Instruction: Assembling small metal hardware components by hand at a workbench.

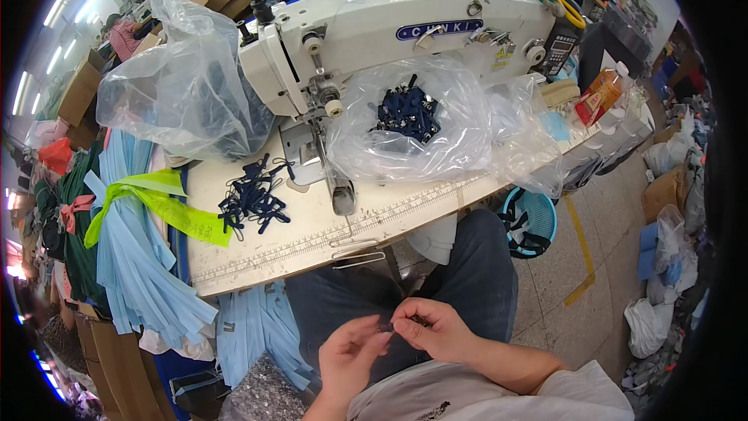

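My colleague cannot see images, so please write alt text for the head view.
The right hand pinches a small dark piece beside the left hand, above the lap. Ahead, a table holds a white sewing machine, a pile of dark-blue pieces and a clear bag with more.

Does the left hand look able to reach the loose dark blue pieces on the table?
Probably yes: the loose dark blue pieces lie uncovered on the table, and the left hand would mainly have to rise over its front edge.
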`<state>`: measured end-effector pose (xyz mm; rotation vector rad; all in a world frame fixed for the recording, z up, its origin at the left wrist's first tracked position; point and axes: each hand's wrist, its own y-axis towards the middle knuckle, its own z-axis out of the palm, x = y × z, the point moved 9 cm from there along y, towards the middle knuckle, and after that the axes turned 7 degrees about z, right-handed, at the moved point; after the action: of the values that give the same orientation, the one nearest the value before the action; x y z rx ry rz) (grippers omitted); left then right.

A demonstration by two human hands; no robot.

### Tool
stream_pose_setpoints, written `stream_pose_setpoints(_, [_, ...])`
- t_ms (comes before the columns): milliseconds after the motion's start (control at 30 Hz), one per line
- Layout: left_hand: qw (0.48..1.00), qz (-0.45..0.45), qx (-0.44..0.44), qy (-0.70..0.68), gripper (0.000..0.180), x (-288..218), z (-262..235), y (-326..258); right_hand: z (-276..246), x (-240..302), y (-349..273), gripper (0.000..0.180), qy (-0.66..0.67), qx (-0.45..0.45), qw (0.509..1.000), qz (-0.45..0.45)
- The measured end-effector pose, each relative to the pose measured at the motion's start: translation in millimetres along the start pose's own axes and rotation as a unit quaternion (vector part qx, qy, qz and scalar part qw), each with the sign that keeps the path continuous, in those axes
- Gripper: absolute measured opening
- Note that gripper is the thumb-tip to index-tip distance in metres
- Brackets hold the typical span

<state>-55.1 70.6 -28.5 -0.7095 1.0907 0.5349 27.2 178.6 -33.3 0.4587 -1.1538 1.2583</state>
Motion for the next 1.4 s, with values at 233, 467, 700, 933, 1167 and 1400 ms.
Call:
stream_pose_setpoints(233, [0.987, 0.091, 0.053, 0.121, 0.017, -0.3, -0.5, 0.2, -2.8, -8.7, -0.8, 0.012, 0.084, -0.040, 0.995, 0.044])
stream_pose_setpoints(467, [0.995, 0.081, 0.050, 0.019, 0.020, -5.9, 8.5, -0.7, -3.1, -11.3, 0.9, 0.015, 0.104, -0.037, 0.993, 0.050])
stream_pose_setpoints(700, [0.990, 0.116, 0.046, 0.071, 0.019, -8.7, 4.4, -2.7, 6.0, 17.7, 1.1, 0.021, -0.073, -0.021, 0.996, -0.043])
stream_pose_setpoints(933, [0.984, 0.177, 0.025, -0.012, 0.014, -14.7, 0.4, -4.7, 2.6, 0.7, 2.0, 0.015, 0.064, 0.008, 0.995, 0.070])
stream_pose_setpoints(1167, [0.990, 0.106, 0.055, -0.072, 0.014, -16.8, 11.5, -2.3, 2.3, 1.4, 1.2, 0.015, 0.117, 0.002, 0.989, 0.089])
stream_pose_setpoints(1400, [0.991, 0.122, 0.044, 0.019, 0.019, -14.6, 5.8, -4.0, 3.2, 4.5, 0.0, 0.015, 0.098, 0.004, 0.993, 0.073])
